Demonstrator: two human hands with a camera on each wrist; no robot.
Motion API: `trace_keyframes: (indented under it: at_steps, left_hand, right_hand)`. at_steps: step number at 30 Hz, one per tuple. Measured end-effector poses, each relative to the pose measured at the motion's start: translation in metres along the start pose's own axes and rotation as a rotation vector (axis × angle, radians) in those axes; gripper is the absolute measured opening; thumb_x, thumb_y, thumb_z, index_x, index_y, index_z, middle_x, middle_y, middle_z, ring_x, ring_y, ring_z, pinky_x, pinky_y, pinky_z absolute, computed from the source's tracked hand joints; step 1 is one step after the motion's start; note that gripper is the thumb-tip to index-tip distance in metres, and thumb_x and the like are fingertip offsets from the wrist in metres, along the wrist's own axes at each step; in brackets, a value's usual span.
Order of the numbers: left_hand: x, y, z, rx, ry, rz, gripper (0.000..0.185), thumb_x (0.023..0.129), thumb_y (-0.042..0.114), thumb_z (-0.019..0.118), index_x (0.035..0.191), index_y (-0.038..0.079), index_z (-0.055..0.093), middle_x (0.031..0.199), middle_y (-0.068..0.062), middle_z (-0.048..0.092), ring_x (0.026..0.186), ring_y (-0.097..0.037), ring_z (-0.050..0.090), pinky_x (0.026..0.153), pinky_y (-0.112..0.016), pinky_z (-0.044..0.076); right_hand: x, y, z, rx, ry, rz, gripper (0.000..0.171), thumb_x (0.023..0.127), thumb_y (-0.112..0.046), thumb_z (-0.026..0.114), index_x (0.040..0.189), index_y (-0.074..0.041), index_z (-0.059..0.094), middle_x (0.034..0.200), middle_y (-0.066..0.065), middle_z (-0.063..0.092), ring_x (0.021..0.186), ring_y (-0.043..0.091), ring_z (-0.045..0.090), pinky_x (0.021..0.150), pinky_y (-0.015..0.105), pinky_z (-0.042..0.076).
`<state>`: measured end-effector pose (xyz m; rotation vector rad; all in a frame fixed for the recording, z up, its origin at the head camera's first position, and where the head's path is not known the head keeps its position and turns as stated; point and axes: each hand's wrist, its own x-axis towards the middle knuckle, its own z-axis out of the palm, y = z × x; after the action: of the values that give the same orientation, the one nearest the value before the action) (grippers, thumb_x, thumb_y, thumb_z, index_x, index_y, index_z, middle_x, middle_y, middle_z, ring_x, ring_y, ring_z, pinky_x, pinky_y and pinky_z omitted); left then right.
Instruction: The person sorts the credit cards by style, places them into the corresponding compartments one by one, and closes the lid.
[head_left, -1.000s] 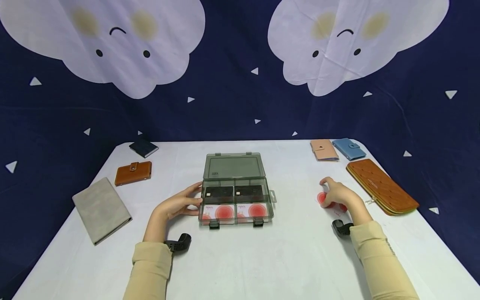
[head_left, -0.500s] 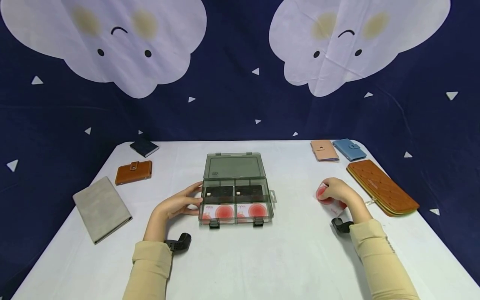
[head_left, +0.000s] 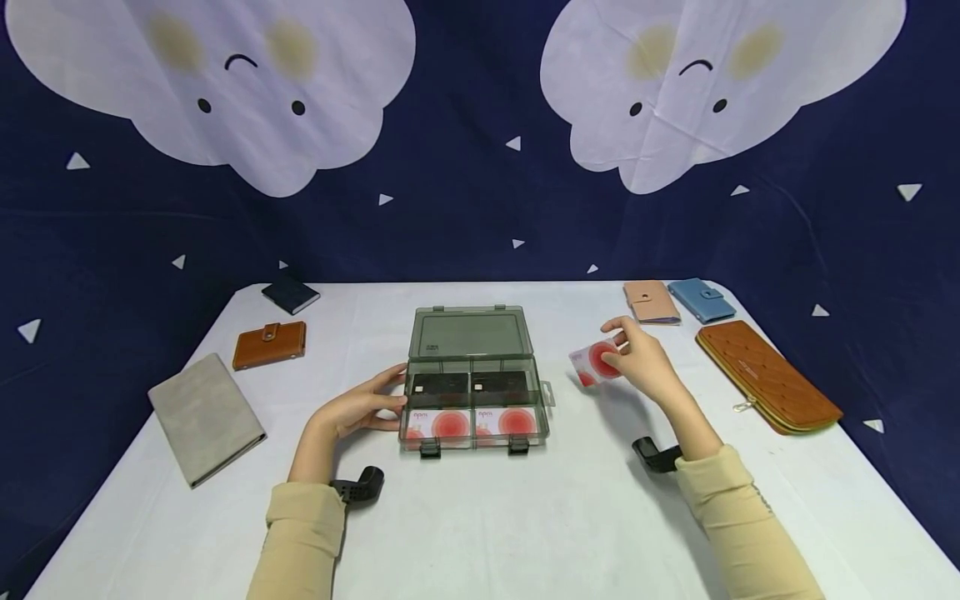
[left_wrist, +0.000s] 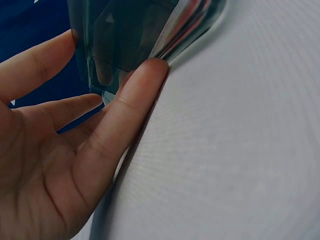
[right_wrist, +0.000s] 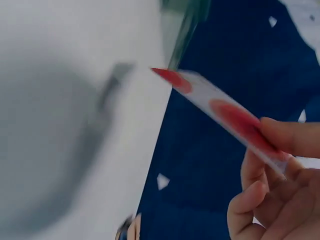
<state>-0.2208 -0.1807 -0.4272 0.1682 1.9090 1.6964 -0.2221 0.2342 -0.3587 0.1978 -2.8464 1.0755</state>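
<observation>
A card (head_left: 590,364) in white and red, thin in the right wrist view, is pinched between the thumb and fingers of my right hand (head_left: 643,364), raised above the table to the right of the box. Straight fingers of my left hand (head_left: 354,413) touch the left side of a translucent grey-green plastic box (head_left: 471,332), whose lid is folded back. In the box's rear compartments lie black cards (head_left: 439,389) with chips. White and red cards (head_left: 441,424) fill the front ones. The left wrist view shows the thumb (left_wrist: 127,107) against the box's lower edge.
On the left lie a grey notebook (head_left: 207,419), a brown snap wallet (head_left: 269,345) and a dark small book (head_left: 291,295). To the right are a peach card holder (head_left: 652,302), a blue one (head_left: 701,300) and a brown zip wallet (head_left: 768,377). All rest on the white table (head_left: 480,525).
My right hand has picked the white and red card up from the table and carried it left and away from me, toward the box. My left hand has stayed at the box.
</observation>
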Motion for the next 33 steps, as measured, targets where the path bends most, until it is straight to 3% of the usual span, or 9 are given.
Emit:
trace_keyframes:
  at_steps: [6, 9, 12, 14, 17, 24, 28, 33]
  left_hand:
    - [0.001, 0.000, -0.001, 0.002, 0.002, -0.001, 0.080, 0.088, 0.010, 0.057, 0.150, 0.010, 0.006, 0.152, -0.020, 0.006, 0.093, -0.020, 0.055, 0.079, -0.035, 0.055]
    - [0.001, -0.001, -0.001, 0.003, 0.007, -0.004, 0.080, 0.088, 0.010, 0.057, 0.150, 0.010, 0.006, 0.152, -0.020, 0.006, 0.093, -0.020, 0.054, 0.079, -0.035, 0.055]
    - [0.001, -0.002, 0.000, 0.002, 0.009, -0.006, 0.079, 0.088, 0.010, 0.056, 0.150, 0.010, 0.007, 0.152, -0.020, 0.006, 0.092, -0.020, 0.055, 0.079, -0.035, 0.055]
    - [0.001, -0.002, 0.000, -0.001, 0.007, -0.005, 0.079, 0.088, 0.010, 0.056, 0.149, 0.010, 0.007, 0.152, -0.020, 0.007, 0.092, -0.020, 0.055, 0.078, -0.035, 0.056]
    - [0.001, -0.002, 0.001, -0.002, 0.004, -0.003, 0.079, 0.088, 0.010, 0.056, 0.149, 0.010, 0.007, 0.151, -0.020, 0.007, 0.091, -0.019, 0.055, 0.077, -0.034, 0.056]
    - [0.002, -0.002, 0.001, -0.003, 0.002, -0.003, 0.078, 0.088, 0.010, 0.056, 0.149, 0.010, 0.007, 0.151, -0.020, 0.007, 0.089, -0.018, 0.054, 0.076, -0.033, 0.056]
    - [0.002, -0.002, 0.000, -0.005, 0.000, -0.001, 0.078, 0.088, 0.009, 0.056, 0.149, 0.010, 0.007, 0.151, -0.020, 0.007, 0.089, -0.018, 0.054, 0.076, -0.033, 0.056]
    - [0.002, -0.002, -0.001, -0.001, -0.003, 0.002, 0.078, 0.089, 0.009, 0.056, 0.149, 0.010, 0.006, 0.151, -0.020, 0.006, 0.089, -0.017, 0.054, 0.077, -0.033, 0.056]
  right_hand:
    - [-0.003, -0.025, 0.020, 0.231, -0.064, -0.060, 0.043, 0.083, 0.004, 0.060, 0.125, 0.000, 0.050, 0.099, 0.018, 0.050, 0.067, 0.015, 0.045, 0.055, 0.023, 0.041]
    - [-0.007, -0.035, 0.033, 0.330, -0.145, -0.077, 0.034, 0.084, 0.004, 0.058, 0.118, 0.003, 0.056, 0.104, 0.019, 0.053, 0.068, 0.014, 0.046, 0.060, 0.024, 0.043]
    - [-0.011, -0.043, 0.047, 0.335, -0.187, -0.111, 0.021, 0.086, -0.001, 0.058, 0.106, 0.002, 0.061, 0.104, 0.017, 0.060, 0.075, 0.016, 0.052, 0.068, 0.029, 0.047]
    - [-0.014, -0.048, 0.055, 0.287, -0.192, -0.139, 0.015, 0.087, -0.004, 0.059, 0.101, -0.001, 0.063, 0.097, 0.012, 0.063, 0.074, 0.016, 0.055, 0.067, 0.030, 0.048]
    - [-0.017, -0.053, 0.065, 0.124, -0.178, -0.223, 0.010, 0.087, -0.007, 0.061, 0.095, -0.006, 0.067, 0.090, 0.006, 0.066, 0.076, 0.016, 0.055, 0.067, 0.031, 0.048]
    - [-0.024, -0.053, 0.081, -0.221, -0.211, -0.383, 0.014, 0.082, -0.006, 0.066, 0.094, -0.013, 0.064, 0.080, -0.002, 0.066, 0.077, 0.017, 0.055, 0.075, 0.039, 0.043]
    - [-0.025, -0.052, 0.084, -0.307, -0.218, -0.481, 0.018, 0.078, 0.000, 0.068, 0.089, -0.013, 0.062, 0.074, -0.005, 0.061, 0.074, 0.015, 0.055, 0.073, 0.038, 0.045]
    - [-0.026, -0.052, 0.083, -0.376, -0.213, -0.585, 0.017, 0.076, -0.001, 0.071, 0.087, -0.012, 0.064, 0.079, -0.003, 0.061, 0.076, 0.016, 0.057, 0.073, 0.037, 0.048]
